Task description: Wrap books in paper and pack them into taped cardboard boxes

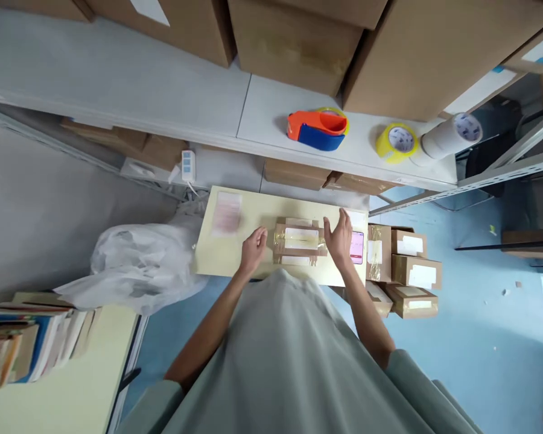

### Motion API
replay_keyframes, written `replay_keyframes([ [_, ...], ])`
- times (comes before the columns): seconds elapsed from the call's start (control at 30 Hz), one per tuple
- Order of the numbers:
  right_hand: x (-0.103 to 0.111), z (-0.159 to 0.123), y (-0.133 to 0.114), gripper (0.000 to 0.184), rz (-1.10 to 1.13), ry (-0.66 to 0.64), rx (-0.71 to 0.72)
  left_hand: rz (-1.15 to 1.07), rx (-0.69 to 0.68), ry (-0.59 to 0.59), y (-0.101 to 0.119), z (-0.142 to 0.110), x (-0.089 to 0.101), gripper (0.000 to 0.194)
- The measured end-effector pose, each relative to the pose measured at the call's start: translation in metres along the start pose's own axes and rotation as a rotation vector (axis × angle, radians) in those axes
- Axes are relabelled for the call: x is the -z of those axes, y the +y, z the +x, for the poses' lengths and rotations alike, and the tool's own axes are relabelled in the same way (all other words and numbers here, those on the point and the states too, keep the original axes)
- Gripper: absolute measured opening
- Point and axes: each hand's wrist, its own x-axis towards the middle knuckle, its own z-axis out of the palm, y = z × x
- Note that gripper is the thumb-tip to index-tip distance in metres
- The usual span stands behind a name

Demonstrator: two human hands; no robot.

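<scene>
A small taped cardboard box (279,238) with a white label lies on the pale yellow table (253,208) in front of me. My left hand (253,248) is just left of the box, its fingers curled in and nothing visible in them. On the box's right side is my right hand (339,239), thumb and fingers apart, holding nothing. Its thumb is close to the box's right end; I cannot tell whether it touches. A phone (356,248) with a pink screen lies right of that hand. A printed sheet (227,213) is at the table's left.
An orange and blue tape dispenser (317,129), a yellow tape roll (396,143) and white rolls (451,136) stand on the shelf above. Several labelled boxes (422,276) are stacked right of the table. White plastic bags (133,259) and books (31,340) are on the left.
</scene>
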Motion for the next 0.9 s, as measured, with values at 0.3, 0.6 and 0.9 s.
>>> replay_keyframes([
  [0.3, -0.057, -0.080, 0.017, 0.080, 0.053, -0.251, -0.377, 0.410, 0.060, -0.015, -0.010, -0.018, -0.060, 0.039],
  [0.6, -0.064, -0.076, 0.036, 0.074, 0.208, -0.269, -0.463, 0.308, 0.102, -0.051, -0.034, -0.007, -0.067, 0.037],
  [0.9, -0.033, -0.077, 0.038, 0.070, 0.449, -0.287, -0.351, 0.125, -0.028, -0.263, -0.047, 0.007, -0.017, 0.046],
])
